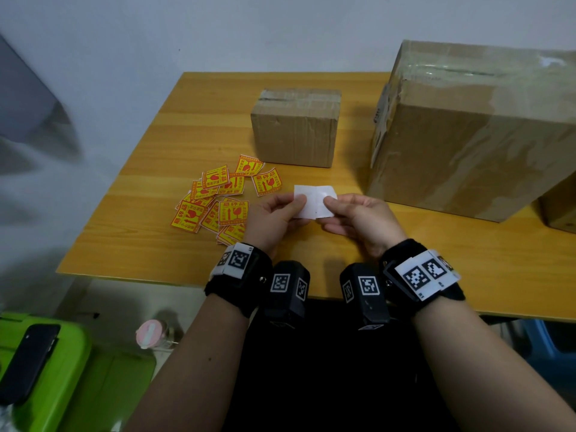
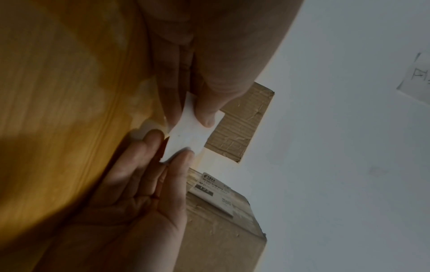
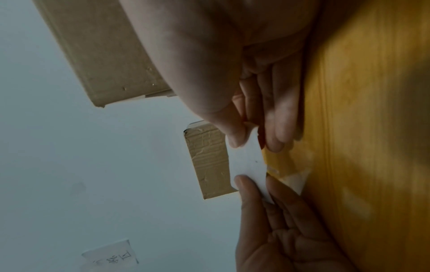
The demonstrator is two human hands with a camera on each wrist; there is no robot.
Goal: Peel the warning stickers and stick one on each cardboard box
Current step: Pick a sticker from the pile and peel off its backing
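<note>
Both hands hold one sticker (image 1: 314, 202) above the table, its white backing facing up. My left hand (image 1: 274, 213) pinches its left edge between thumb and fingers; my right hand (image 1: 352, 213) pinches its right edge. The wrist views show the same white sheet (image 2: 188, 139) (image 3: 249, 162) pinched at both ends. A pile of yellow-and-red warning stickers (image 1: 218, 201) lies to the left of my hands. A small cardboard box (image 1: 294, 129) stands behind them, a large taped cardboard box (image 1: 473, 132) to the right.
The wooden table (image 1: 467, 260) carries a third box's corner (image 1: 561, 210) at the far right edge. Below the table's left front are a green bin (image 1: 78, 378) with a black phone (image 1: 28, 363) on it, and a pink-lidded jar (image 1: 152, 333).
</note>
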